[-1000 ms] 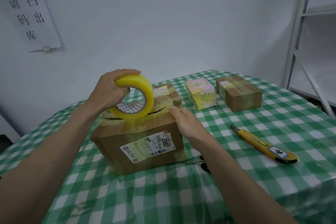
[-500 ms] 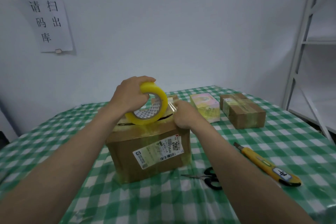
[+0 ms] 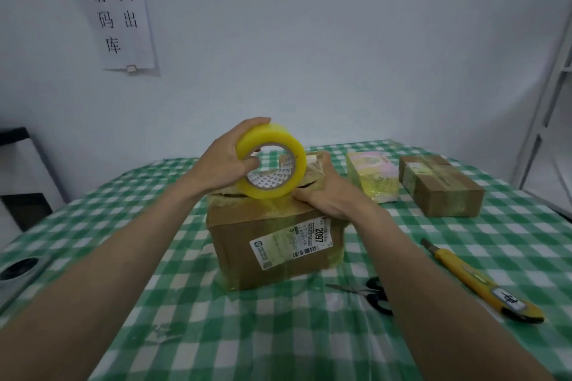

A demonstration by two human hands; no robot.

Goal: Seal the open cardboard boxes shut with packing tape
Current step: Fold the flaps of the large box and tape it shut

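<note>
1. Green-and-white checked tablecloth (image 3: 510,226), spread under everything.
2. Brown cardboard box with a white shipping label (image 3: 272,244), mid-table, top flaps ajar.
3. Yellow roll of packing tape (image 3: 272,161), upright on the box's top.
4. Left hand (image 3: 226,161), curled round the roll.
5. Right hand (image 3: 328,192), fingers flat, pressing the flap.

Left hand (image 3: 226,161): we gripped the tape roll (image 3: 272,161) above the cardboard box (image 3: 272,244).
Right hand (image 3: 328,192): we pressed that box's top right.
Knife (image 3: 476,281): lay right of it.

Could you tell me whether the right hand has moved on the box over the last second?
Yes. The right hand slid from the box's near right edge back along its top.
</note>
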